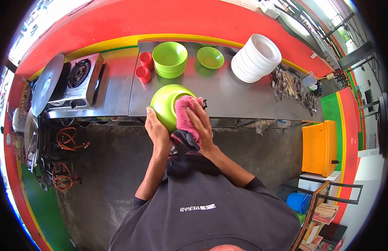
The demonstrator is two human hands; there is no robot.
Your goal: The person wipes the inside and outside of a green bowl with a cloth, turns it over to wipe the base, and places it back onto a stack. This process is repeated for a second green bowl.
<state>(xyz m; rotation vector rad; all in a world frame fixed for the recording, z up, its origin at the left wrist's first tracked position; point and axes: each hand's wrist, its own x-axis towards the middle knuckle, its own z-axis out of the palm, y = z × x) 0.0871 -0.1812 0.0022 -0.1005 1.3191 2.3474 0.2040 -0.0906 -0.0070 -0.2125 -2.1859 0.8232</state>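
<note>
A light green bowl (164, 106) is held up in front of my chest, its underside turned towards me. My left hand (157, 131) grips the bowl's left edge, thumb up along the rim. Bunched in my right hand (200, 123) is a pink cloth (186, 113) with a dark end, pressed against the bowl's base. On the steel counter (227, 98) behind stand a stack of green bowls (170, 58), a lower pile of green bowls (210, 57) and a tall, leaning stack of white plates (256, 58).
Two red cups (144, 67) stand left of the bowl stack. A gas stove (79, 79) sits further left beside a large round metal lid (49, 83). Heaped cutlery (296, 85) lies at the counter's right end. A yellow-orange cabinet (318, 148) stands at the right.
</note>
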